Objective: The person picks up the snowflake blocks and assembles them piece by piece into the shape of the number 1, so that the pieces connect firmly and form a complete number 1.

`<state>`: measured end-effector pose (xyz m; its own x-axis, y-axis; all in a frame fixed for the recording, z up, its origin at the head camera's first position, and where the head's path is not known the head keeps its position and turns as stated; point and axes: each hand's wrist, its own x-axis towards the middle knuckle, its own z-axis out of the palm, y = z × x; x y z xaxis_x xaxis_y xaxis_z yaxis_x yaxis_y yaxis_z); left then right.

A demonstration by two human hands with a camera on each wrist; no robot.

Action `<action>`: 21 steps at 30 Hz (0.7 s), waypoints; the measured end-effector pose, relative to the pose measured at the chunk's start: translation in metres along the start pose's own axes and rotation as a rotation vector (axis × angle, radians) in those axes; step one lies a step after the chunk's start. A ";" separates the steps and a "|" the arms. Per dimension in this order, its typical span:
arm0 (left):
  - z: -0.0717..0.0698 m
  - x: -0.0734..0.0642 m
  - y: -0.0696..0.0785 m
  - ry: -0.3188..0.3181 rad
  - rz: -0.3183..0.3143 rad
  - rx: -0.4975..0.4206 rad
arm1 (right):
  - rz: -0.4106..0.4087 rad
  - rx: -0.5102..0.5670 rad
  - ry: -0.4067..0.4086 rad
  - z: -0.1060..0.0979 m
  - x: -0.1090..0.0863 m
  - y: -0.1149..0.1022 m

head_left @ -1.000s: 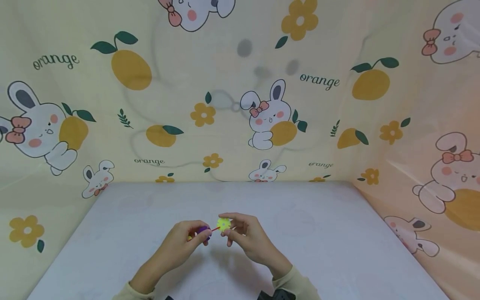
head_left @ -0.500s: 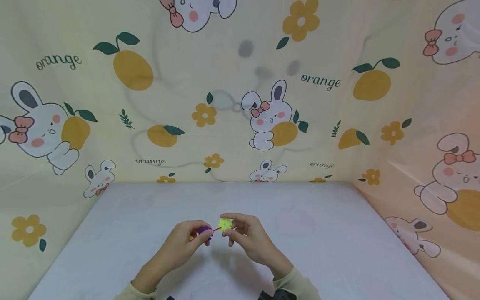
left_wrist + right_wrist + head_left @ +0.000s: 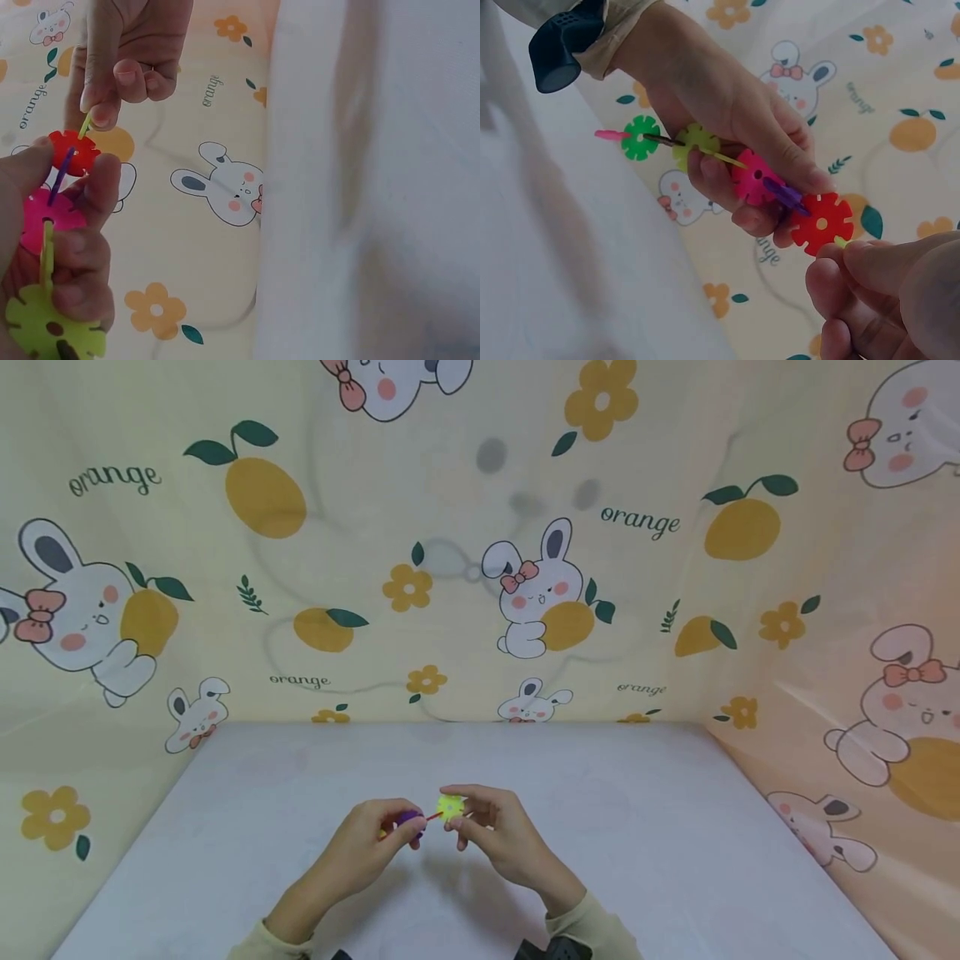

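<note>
My left hand [image 3: 367,843] grips a chain of slotted plastic snowflake discs, its thumb and fingertips around the purple disc [image 3: 784,195]. At the chain's end sits a red disc [image 3: 835,212], facing the right wrist camera. Behind the purple one come a pink disc [image 3: 746,186], yellow discs, a dark disc seen edge-on, a green disc [image 3: 634,144] and another pink one, trailing past the left palm. My right hand [image 3: 506,839] pinches a bright yellow-green disc [image 3: 451,808] between thumb and fingers. Its edge meets the red disc's rim; in the right wrist view the fingertips hide most of it.
Both hands are above a white table [image 3: 675,843]. A cream cloth [image 3: 450,468] printed with rabbits and oranges hangs behind and at both sides. Dark wrist devices [image 3: 558,948] show at the sleeves.
Both hands hold nearly the same place and grip, with the yellow-green disc against the red one. The whole head view shifts only slightly.
</note>
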<state>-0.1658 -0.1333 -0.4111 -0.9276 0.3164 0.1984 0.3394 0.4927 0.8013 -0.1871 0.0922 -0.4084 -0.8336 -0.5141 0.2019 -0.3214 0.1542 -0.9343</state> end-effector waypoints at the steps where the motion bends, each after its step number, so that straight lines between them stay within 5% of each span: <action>1: 0.000 0.000 0.000 0.000 0.002 -0.003 | -0.002 0.000 0.001 0.000 0.000 0.000; 21: 0.002 0.000 0.000 -0.003 -0.001 -0.078 | 0.017 0.102 -0.023 0.002 0.001 0.001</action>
<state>-0.1652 -0.1312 -0.4122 -0.9275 0.3185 0.1957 0.3250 0.4284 0.8431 -0.1874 0.0905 -0.4101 -0.8278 -0.5312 0.1805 -0.2591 0.0767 -0.9628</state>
